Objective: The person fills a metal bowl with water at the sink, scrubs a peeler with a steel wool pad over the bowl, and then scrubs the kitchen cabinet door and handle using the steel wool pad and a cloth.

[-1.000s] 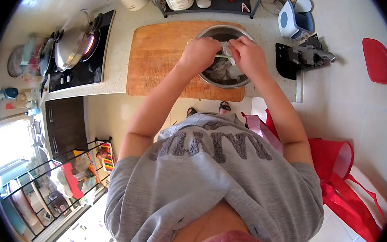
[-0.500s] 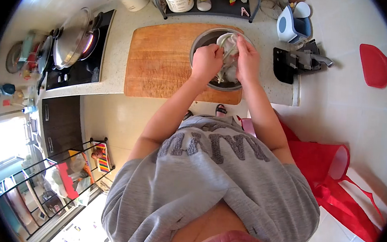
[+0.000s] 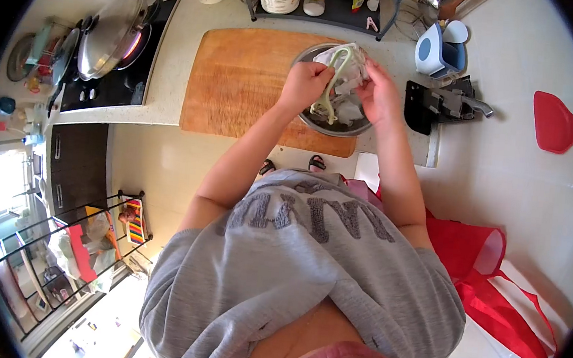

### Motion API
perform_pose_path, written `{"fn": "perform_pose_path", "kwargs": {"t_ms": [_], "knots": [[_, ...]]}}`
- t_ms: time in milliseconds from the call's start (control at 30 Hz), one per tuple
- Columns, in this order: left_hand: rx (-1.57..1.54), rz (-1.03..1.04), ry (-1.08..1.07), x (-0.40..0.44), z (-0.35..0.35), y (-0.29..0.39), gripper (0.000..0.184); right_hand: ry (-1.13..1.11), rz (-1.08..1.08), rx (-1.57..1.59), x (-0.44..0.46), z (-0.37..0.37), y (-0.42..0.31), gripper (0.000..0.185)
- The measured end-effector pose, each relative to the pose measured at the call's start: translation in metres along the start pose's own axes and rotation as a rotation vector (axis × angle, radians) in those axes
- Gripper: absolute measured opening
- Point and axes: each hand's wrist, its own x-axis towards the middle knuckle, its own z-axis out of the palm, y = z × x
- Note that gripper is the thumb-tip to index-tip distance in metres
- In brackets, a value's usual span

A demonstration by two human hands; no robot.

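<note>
A metal bowl (image 3: pixel 336 130) stands on the right part of a wooden cutting board (image 3: pixel 240 81). Whitish, wet-looking pieces (image 3: pixel 350 108) lie inside it. Over the bowl's left side, my left hand (image 3: pixel 306 85) is closed on a long pale-green strand (image 3: pixel 342 65), which loops up and hangs down into the bowl. At the bowl's right side, the fingers of my right hand (image 3: pixel 379 95) are closed on a whitish, translucent piece (image 3: pixel 357 62) beside the strand. What exactly the whitish material is, I cannot make out.
A pan with a steel lid (image 3: pixel 111 34) sits on the stove (image 3: pixel 139 86) at the left. Behind the board is a black rack (image 3: pixel 343 15) with jars. A knife holder (image 3: pixel 434 102) and a blue-white container (image 3: pixel 438 53) stand right. A red bag (image 3: pixel 463 247) is below.
The pale-green strand and whitish piece are now raised and spread out above the bowl. My hands have moved apart, and the camera view has shifted slightly.
</note>
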Motion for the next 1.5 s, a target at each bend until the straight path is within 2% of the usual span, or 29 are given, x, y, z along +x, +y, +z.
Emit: {"fn": "perform_pose_path", "kwargs": {"t_ms": [100, 167, 267, 333, 467, 533, 633, 733, 767, 867, 900, 1000, 1033, 1133, 1233, 1333, 1433, 1500], "knots": [[-0.164, -0.131, -0.118, 0.003, 0.0, -0.009, 0.022, -0.051, 0.031, -0.033, 0.004, -0.003, 0.012, 0.018], [-0.083, -0.06, -0.13, 0.001, 0.003, -0.011, 0.022, -0.097, -0.022, -0.149, 0.004, 0.003, 0.019, 0.019], [0.006, 0.017, -0.144, -0.002, 0.005, -0.015, 0.021, -0.018, -0.114, -0.346, 0.003, 0.009, 0.02, 0.018], [0.111, 0.079, -0.159, -0.005, 0.006, -0.016, 0.021, -0.004, -0.223, -0.536, 0.008, 0.005, 0.022, 0.018], [0.161, 0.132, -0.049, -0.014, 0.011, -0.007, 0.021, 0.101, -0.491, -0.932, 0.008, 0.013, 0.018, 0.017], [0.116, 0.188, -0.007, -0.013, 0.011, -0.004, 0.021, 0.05, -0.422, -0.759, 0.01, 0.014, 0.016, 0.018], [-0.475, -0.15, -0.157, -0.013, 0.006, 0.008, 0.019, -0.085, -0.291, -0.493, 0.014, 0.008, 0.012, 0.018], [-0.697, -0.361, -0.398, -0.008, -0.01, 0.007, 0.018, -0.155, -0.161, -0.323, 0.015, 0.009, 0.003, 0.016], [-0.81, -0.361, -0.475, -0.006, -0.012, 0.002, 0.018, -0.177, -0.136, -0.293, 0.014, 0.01, 0.0, 0.016], [-0.56, -0.242, -0.235, -0.009, 0.003, 0.001, 0.018, -0.146, 0.024, -0.275, 0.006, 0.02, -0.008, 0.017], [-0.309, 0.032, -0.091, -0.011, 0.008, 0.002, 0.019, -0.118, 0.091, -0.279, 0.003, 0.023, -0.008, 0.018], [0.028, 0.186, 0.053, -0.012, 0.008, -0.003, 0.019, 0.021, 0.091, -0.259, 0.0, 0.025, 0.01, 0.02], [0.041, 0.184, 0.09, -0.014, 0.01, -0.001, 0.019, -0.004, 0.112, -0.246, -0.008, 0.032, 0.006, 0.019], [0.021, 0.098, 0.025, -0.018, 0.006, 0.004, 0.018, -0.076, 0.167, -0.217, -0.008, 0.023, 0.008, 0.021], [0.032, 0.138, -0.105, -0.009, 0.001, -0.01, 0.018, -0.149, 0.196, -0.251, -0.008, 0.019, 0.001, 0.022], [-0.157, 0.088, -0.202, -0.011, 0.0, -0.008, 0.017, -0.079, 0.052, -0.475, -0.005, 0.019, 0.0, 0.02], [-0.182, 0.018, -0.136, -0.023, 0.002, 0.001, 0.017, 0.046, -0.252, -0.724, 0.003, 0.021, 0.001, 0.019], [-0.196, 0.025, -0.118, -0.021, 0.003, -0.005, 0.018, 0.039, -0.383, -0.823, 0.004, 0.022, 0.006, 0.019]]}}
